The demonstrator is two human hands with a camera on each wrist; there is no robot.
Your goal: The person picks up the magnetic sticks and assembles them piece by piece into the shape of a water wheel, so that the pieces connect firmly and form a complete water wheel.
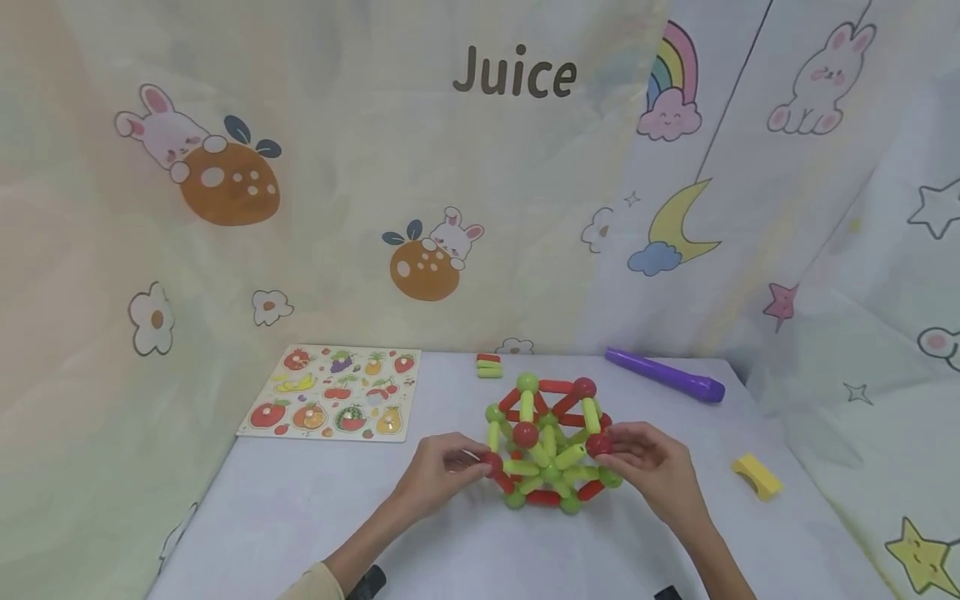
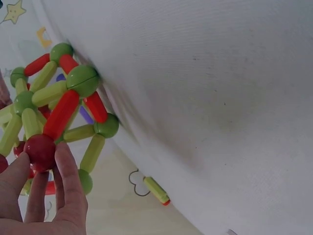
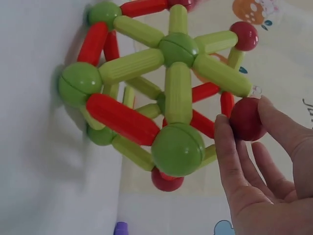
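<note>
A frame of magnetic rods and balls [image 1: 551, 472], in green and red, stands on the white table before me. My left hand [image 1: 438, 477] pinches a red ball [image 2: 40, 152] at its lower left corner between thumb and fingers. On the other side, my right hand [image 1: 658, 471] grips another red ball [image 3: 248, 120] by thumb and fingertips. A light green rod [image 3: 224, 75] points from the green hub ball [image 3: 178, 50] toward that ball, its free end right beside it. A third red ball [image 1: 526, 434] sits at the front, between the hands.
A fruit puzzle board [image 1: 337, 396] lies at the back left. Behind the frame are a few loose rods [image 1: 490, 366]. A purple microphone-shaped stick [image 1: 666, 375] lies at the back right, and a yellow arched block [image 1: 757, 477] farther right. Printed cloth [image 1: 337, 250] hangs behind the table.
</note>
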